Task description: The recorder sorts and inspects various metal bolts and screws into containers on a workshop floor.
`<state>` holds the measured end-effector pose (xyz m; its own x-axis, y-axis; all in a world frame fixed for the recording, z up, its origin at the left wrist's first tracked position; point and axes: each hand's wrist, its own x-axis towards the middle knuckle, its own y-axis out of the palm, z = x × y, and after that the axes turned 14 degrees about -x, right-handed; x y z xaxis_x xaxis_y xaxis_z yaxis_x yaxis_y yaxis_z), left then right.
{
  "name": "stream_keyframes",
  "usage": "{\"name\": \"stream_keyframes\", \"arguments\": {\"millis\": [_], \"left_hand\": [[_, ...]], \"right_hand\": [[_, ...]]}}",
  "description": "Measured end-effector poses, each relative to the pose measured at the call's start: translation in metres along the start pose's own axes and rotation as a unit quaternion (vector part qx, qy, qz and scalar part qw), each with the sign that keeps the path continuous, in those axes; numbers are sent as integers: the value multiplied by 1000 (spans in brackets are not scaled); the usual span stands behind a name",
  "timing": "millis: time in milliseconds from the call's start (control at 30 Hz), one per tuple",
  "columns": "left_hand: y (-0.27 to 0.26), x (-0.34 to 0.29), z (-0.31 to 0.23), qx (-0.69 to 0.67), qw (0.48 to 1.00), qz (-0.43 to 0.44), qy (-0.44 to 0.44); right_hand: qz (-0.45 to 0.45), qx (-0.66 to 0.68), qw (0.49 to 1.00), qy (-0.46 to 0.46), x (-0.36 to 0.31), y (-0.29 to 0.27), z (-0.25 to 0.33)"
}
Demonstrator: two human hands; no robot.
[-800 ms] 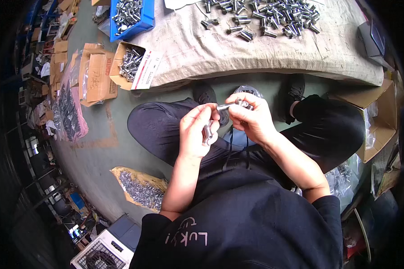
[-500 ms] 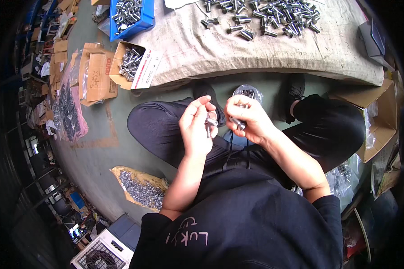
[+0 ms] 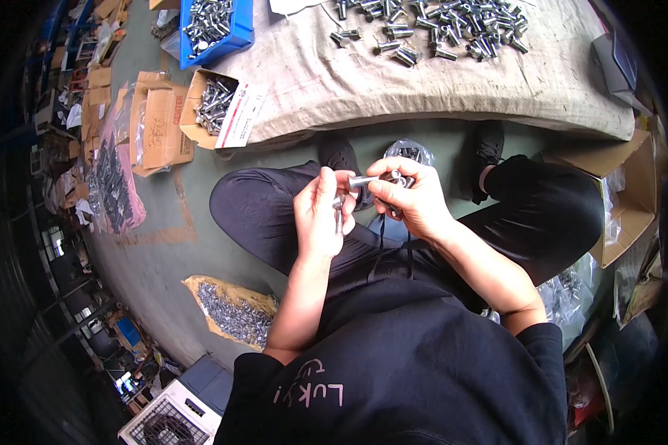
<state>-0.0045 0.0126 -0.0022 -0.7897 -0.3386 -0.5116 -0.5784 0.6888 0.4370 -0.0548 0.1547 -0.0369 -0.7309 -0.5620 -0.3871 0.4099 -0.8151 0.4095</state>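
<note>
Metal fitting (image 3: 361, 181), frame centre, clamped crosswise in right fingers (image 3: 390, 193), best kept steady beside left fingers (image 3: 323, 193) curled around another fitting (image 3: 339, 220).

A grey-and-blue box (image 3: 616, 68) is at the right edge of the cloth-covered tabletop (image 3: 341, 96); white paper (image 3: 293, 6) lies toward its left edge. An open cardboard box (image 3: 640, 174) stands beside the near right corner, a brown carton (image 3: 160, 132) off the left edge, a white fan unit (image 3: 172, 415) well apart

Left fisheye of a head-worn pair, facing down, close above the wearer's torso (image 3: 423, 352)
</note>
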Motion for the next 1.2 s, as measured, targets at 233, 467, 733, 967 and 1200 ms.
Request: {"name": "stream_keyframes", "arguments": {"millis": [233,467,733,967,1200], "left_hand": [[-1,-8,-4,36,998,38,-25],[1,-9,-9,153,982,94,48],[-5,-4,-4,213,951,170,146],[0,1,-10,-81,988,132,-23],[5,1,-9,-50,993,102,-3]], "right_hand": [[-21,-36,998,-42,-2,5,0],[-1,7,1000,-9,0,0,0],[88,230,969,16,6,-5,-7],[139,353,924,51,9,-8,-7],[92,176,974,109,9,-4,-3]]}}
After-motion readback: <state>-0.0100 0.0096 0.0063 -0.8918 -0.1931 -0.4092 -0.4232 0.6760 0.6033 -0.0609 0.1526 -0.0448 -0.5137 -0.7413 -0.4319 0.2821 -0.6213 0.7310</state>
